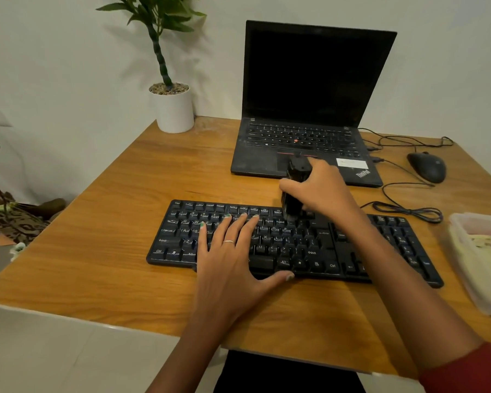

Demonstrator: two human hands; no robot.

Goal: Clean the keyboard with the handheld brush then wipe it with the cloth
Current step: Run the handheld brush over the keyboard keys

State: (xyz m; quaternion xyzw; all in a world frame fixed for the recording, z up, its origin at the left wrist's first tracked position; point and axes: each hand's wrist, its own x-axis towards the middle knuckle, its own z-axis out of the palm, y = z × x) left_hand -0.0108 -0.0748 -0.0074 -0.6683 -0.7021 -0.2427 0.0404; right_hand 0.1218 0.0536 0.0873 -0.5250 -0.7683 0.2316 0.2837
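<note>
Nearest the viewer, the left hand lies flat on the keyboard, fingers straight and spread across the letter keys, thumb reaching along the front edge by the space bar. It presses down and appears to steady the board; it grips nothing.

The keyboard is black, full-size, and sits square on the wooden table, slightly left of centre. It looks like light plastic, so it would likely slide under brushing unless held as it is now. Keycaps are loose-fitted parts; firm sideways strokes could lift one. Best hold is flat pressure on the keys or a grip on the frame edges.

Just beyond, the right hand is curled round the handheld brush, a dark upright block with its lower end on the upper key rows, right of centre. The brush seems rigid and light; whether its bristles are soft cannot be told. Judged stage: brushing in progress, wiping not yet begun.

At the right table edge stands a clear plastic container holding pale folded material, possibly the cloth; this is unconfirmed.

Farther back: a coiled cable, a mouse, an open laptop with dark screen, and a potted plant by the wall.
</note>
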